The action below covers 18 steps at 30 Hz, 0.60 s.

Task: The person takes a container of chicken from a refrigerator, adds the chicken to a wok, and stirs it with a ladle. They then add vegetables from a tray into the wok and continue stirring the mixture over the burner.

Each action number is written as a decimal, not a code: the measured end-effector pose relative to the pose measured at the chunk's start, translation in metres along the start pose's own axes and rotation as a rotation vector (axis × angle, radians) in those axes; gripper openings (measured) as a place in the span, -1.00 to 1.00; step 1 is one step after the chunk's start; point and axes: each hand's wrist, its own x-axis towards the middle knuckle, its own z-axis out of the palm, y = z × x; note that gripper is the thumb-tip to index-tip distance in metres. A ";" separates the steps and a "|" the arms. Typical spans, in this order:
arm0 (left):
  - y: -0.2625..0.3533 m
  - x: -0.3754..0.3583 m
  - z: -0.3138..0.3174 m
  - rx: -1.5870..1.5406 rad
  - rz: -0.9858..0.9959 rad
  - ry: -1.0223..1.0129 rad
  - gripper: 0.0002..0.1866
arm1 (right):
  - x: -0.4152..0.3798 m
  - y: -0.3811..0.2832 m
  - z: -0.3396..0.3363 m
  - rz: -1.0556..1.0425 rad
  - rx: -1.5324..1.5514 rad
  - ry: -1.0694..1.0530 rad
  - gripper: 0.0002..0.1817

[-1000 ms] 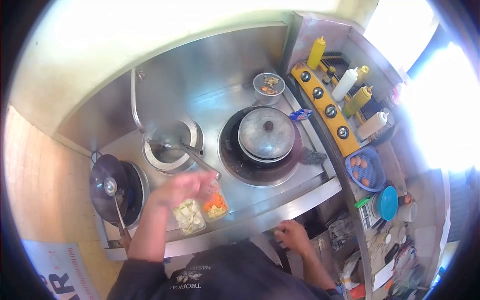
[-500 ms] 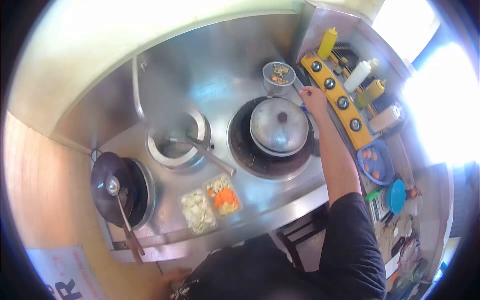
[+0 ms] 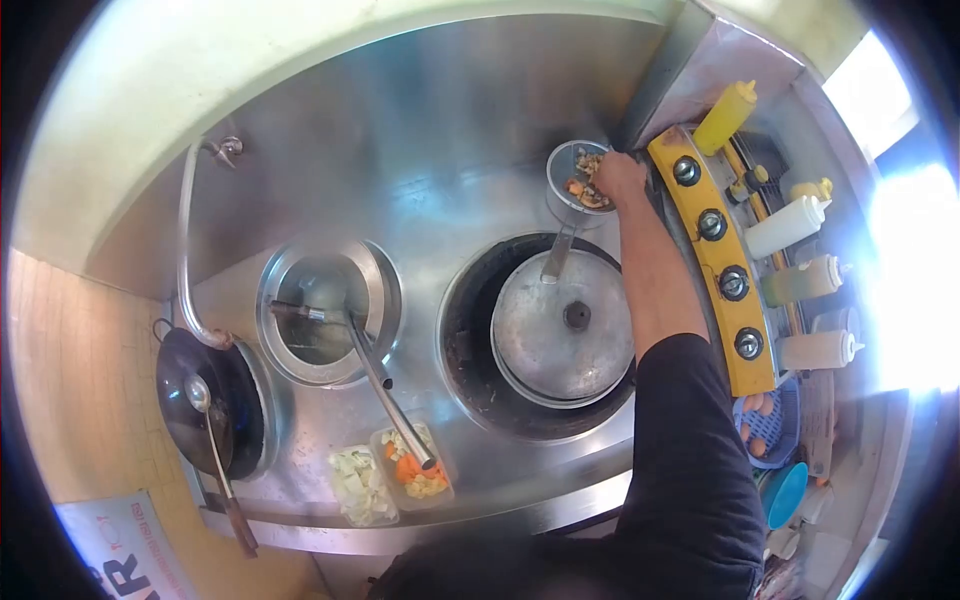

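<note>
My right hand is at the right rim of a round strainer, whose metal handle points towards me. Browned food bits with some orange pieces lie inside it, right by my fingers. The fingers are curled, and what they hold, if anything, is hidden. Just below stands a large lidded pot with a dark knob on its lid, set in a wide black burner. My left hand is out of view.
Left are a water-filled round well with ladle handles across it, and a tilted black wok holding a ladle. Tubs of cut cabbage and carrot sit in front. Right, a yellow knobbed stove borders squeeze bottles and an egg basket.
My right hand has moved from beside the strainer onto its rim at the food bits. My left hand has left the bottom of the view. The camera view has shifted.
</note>
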 end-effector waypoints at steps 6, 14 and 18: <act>0.018 0.002 0.001 -0.036 -0.010 -0.005 -0.37 | 0.003 -0.004 -0.007 -0.035 -0.003 -0.155 -0.63; 0.021 0.003 0.007 -0.062 -0.018 -0.004 -0.38 | -0.005 0.000 -0.019 -0.033 0.027 -0.065 -0.62; 0.020 0.006 0.012 -0.073 -0.013 -0.013 -0.38 | -0.001 0.003 -0.012 -0.214 0.028 -0.204 -0.66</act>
